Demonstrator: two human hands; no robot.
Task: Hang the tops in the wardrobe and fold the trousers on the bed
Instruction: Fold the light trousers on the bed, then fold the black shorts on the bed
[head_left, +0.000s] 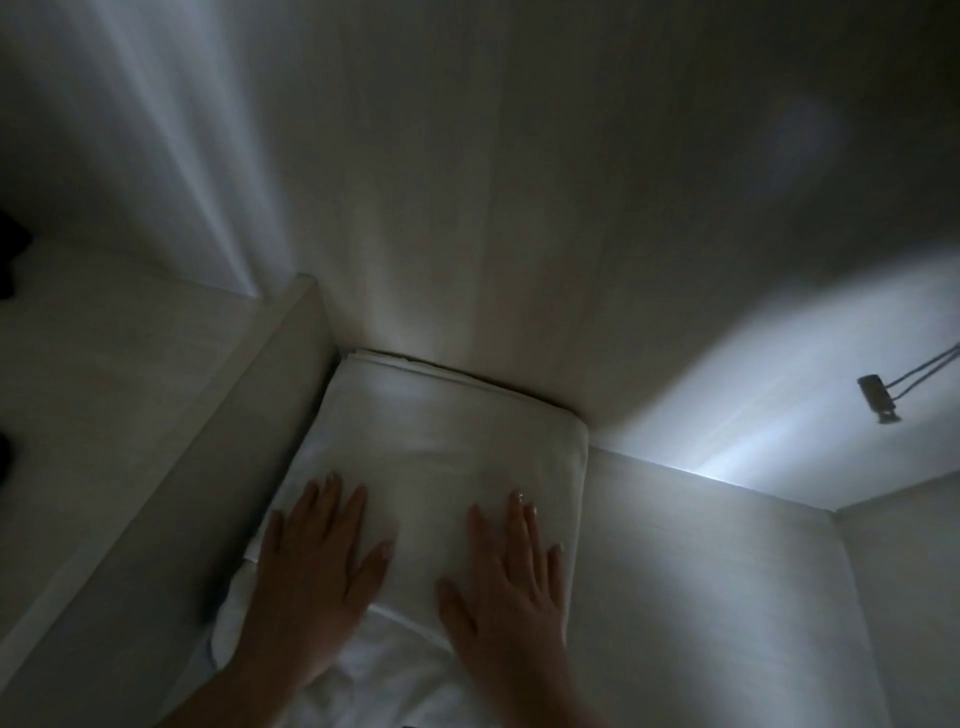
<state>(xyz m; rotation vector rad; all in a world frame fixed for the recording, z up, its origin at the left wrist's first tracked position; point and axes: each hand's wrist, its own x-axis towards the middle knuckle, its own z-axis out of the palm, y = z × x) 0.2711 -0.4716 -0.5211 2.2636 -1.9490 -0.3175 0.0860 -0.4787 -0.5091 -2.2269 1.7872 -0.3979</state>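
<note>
We see a pale shelf floor (675, 561) inside a dim white compartment — its back wall (519, 208) rises at the far side and a vertical divider panel (218, 467) closes it on the left. Directly on the floor lies a folded white cloth (441, 457), pushed into the far left corner, touching the divider and the back wall. Nearer to us a looser, rumpled white fabric (384, 670) lies partly under the folded piece — what garment it is we cannot tell.

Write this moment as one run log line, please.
left hand: flat on folded white cloth | right hand: flat on it | cloth: in white compartment corner | light: dim
</note>
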